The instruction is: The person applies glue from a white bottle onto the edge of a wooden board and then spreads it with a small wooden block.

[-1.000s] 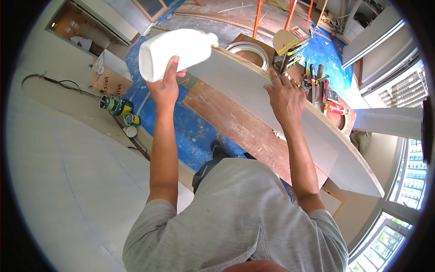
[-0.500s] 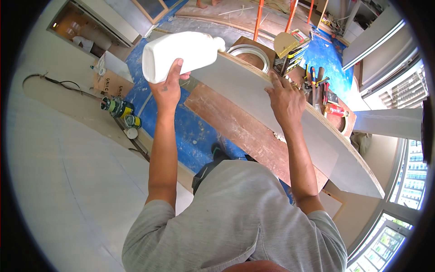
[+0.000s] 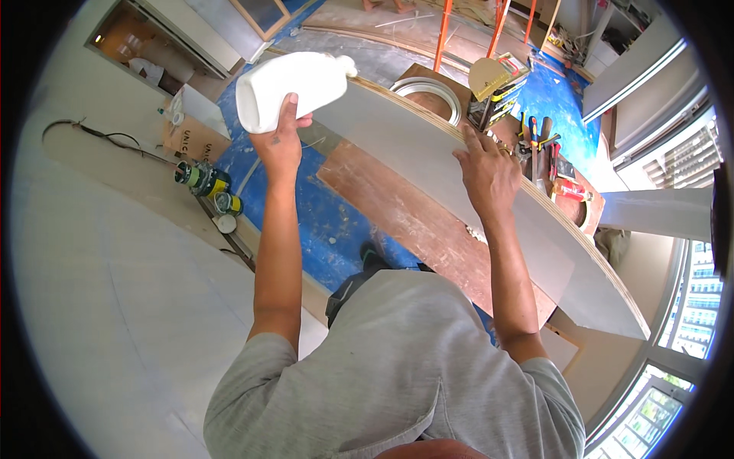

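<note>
My left hand (image 3: 281, 141) is closed around a white plastic bottle (image 3: 287, 88), raised and tipped on its side. The bottle's narrow neck points right, just past the left end of a long panel (image 3: 428, 149) standing on edge. That panel has a light grey face and a bare plywood edge, curving down to the right. My right hand (image 3: 492, 170) rests over its top edge, index finger stretched along the edge and the other fingers bent over it; their tips are partly hidden. A worn brown board (image 3: 405, 206) lies below the panel on my side.
Beyond the panel, a brown work surface holds a coil of pale edging strip (image 3: 432, 90), a box of tools (image 3: 489, 103), pliers and screwdrivers (image 3: 535, 138), and a red-and-white tube (image 3: 569, 190). Green cans (image 3: 202, 180) and a cardboard box (image 3: 191, 141) stand at left. Blue sheeting (image 3: 298, 229) covers the floor.
My left hand has moved the bottle a little to the left, drawing its neck back along the panel's end. My right hand stays at nearly the same spot on the edge.
</note>
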Tool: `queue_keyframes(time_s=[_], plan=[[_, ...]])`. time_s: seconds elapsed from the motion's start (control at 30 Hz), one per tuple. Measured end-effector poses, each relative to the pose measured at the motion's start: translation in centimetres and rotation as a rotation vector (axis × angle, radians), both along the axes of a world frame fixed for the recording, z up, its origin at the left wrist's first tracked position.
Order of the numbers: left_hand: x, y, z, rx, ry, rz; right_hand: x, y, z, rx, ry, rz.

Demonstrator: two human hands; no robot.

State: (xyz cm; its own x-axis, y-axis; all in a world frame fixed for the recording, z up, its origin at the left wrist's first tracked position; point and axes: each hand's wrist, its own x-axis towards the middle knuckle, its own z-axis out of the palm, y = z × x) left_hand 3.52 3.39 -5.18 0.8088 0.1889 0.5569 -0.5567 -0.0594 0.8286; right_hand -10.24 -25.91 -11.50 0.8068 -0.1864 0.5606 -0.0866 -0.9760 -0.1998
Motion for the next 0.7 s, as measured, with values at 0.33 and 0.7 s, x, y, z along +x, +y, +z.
queue_keyframes(time_s=[0.33,0.7], plan=[[-1.3,0.0,0.5,0.012,0.040,-0.037,-0.2,0.1,0.3,0.003,0.001,0.010],[-1.5,-0.1,0.2,-0.015,0.029,-0.078,-0.1,-0.2,-0.1,0.001,0.005,0.016]])
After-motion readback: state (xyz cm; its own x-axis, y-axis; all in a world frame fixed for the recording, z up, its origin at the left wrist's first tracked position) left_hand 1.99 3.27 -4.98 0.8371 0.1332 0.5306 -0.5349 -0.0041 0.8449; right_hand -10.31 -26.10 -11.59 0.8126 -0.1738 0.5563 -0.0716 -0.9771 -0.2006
